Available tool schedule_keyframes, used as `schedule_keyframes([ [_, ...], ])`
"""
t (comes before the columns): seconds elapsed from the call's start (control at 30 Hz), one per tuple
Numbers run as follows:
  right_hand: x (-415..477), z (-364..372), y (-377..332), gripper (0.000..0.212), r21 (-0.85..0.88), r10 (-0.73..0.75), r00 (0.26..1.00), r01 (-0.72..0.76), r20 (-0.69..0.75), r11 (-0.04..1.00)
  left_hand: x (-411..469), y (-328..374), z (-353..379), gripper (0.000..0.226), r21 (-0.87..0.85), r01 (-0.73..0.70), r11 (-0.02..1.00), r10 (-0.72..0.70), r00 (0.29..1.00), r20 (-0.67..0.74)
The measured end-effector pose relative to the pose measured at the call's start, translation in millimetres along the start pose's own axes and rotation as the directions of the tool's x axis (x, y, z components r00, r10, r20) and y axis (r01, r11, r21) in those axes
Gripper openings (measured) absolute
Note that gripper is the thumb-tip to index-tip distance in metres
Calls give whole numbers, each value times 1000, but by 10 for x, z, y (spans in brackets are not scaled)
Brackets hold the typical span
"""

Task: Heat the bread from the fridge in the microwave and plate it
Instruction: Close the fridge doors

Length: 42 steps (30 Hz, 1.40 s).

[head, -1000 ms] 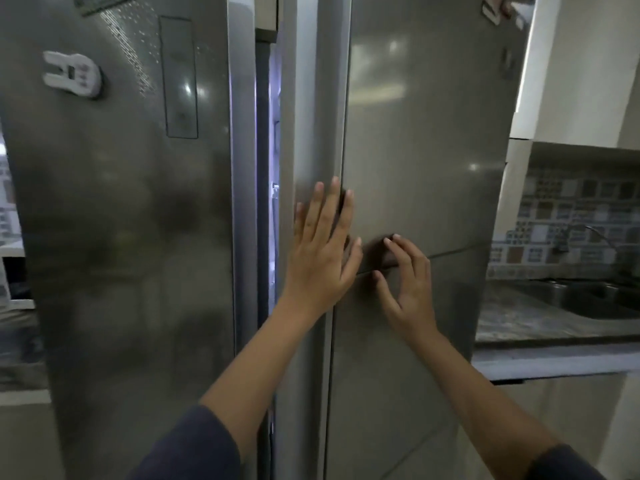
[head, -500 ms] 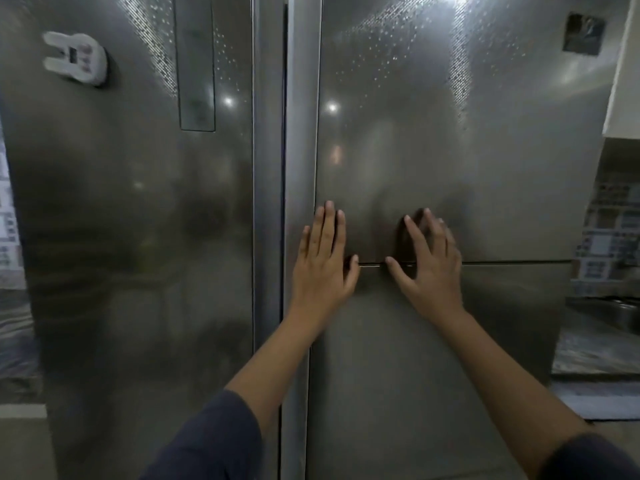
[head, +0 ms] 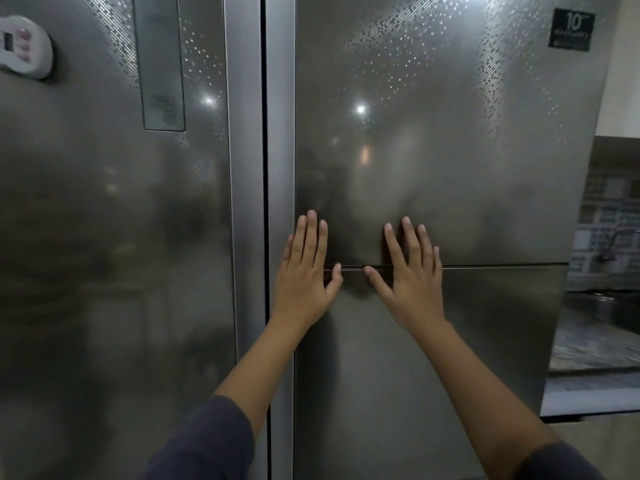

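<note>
Kitchen: glossy grey dot-textured steel fridge door [head: 467,168], left hand [head: 304,278] and right hand [head: 412,282] pressed flat, fingers straight, six o'clock.

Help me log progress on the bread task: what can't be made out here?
Head view only.
Where the bread is: closed fridge door hides the interior.
The microwave, plate: outside the frame.
Black sticker: print too small, blurred.
White gadget: cut off by left edge.

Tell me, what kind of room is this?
Most likely a home kitchen: a tall steel two-door fridge fills the view, with a tap, sink and tiled wall at the right.
</note>
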State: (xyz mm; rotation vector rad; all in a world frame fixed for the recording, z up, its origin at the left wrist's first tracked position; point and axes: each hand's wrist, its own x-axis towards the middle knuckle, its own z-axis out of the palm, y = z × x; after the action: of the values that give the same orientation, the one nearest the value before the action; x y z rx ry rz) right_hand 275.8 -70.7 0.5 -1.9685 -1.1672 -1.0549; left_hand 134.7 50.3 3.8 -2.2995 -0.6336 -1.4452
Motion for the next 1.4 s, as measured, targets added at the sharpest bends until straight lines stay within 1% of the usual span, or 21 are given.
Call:
schedule_keyframes([
  [0.07,-7,-71,-31,74,26,5,999,-6,47,1000,-6,11,-76,72,4,18,1000,-18,999,45],
  [0.13,-61,-139,-64,73,74,26,991,-35,128,997,-20,21,-186,71,1,30,1000,-30,994,107],
  [0.23,-237,-252,-107,68,177,51,967,-98,251,979,-129,67,-386,67,-31,43,999,-34,967,251],
  [0.3,-384,-333,-141,59,271,71,935,-173,348,947,-311,117,-519,65,-77,106,991,-75,942,328],
  [0.37,-554,-387,-199,54,329,72,900,-230,431,916,-554,149,-646,64,-85,173,981,-127,914,386],
  [0.47,-815,-443,-336,50,398,41,878,-257,477,881,-899,158,-845,62,-60,258,964,-206,873,443],
  [0.6,-1064,-500,-589,47,441,8,824,-311,567,842,-1188,90,-1145,61,-47,361,931,-289,812,507],
  [0.67,-1136,-522,-756,47,449,-33,796,-306,605,840,-1286,-10,-1307,61,-41,388,921,-315,802,508],
  [0.73,-1176,-538,-964,47,464,-66,784,-294,617,836,-1375,-170,-1475,60,-38,408,912,-339,804,489],
  [0.87,-1194,-540,-1542,46,506,-126,781,-264,612,821,-1536,-666,-1825,58,-16,453,892,-403,809,427],
  [0.97,-1183,-478,-2142,44,533,-157,778,-253,608,808,-1696,-1179,-2128,58,17,483,875,-447,795,410],
  [1.07,-1233,-389,-2894,40,561,-163,772,-283,615,778,-1946,-1805,-2494,57,74,481,874,-463,775,431],
  [1.2,-1339,-179,-4002,38,616,-207,778,-273,593,739,-2316,-2751,-2993,58,132,518,845,-515,725,458],
  [1.4,-1433,164,-5451,36,691,-310,740,-277,596,668,-2744,-3944,-3594,57,200,575,794,-599,682,419],
])
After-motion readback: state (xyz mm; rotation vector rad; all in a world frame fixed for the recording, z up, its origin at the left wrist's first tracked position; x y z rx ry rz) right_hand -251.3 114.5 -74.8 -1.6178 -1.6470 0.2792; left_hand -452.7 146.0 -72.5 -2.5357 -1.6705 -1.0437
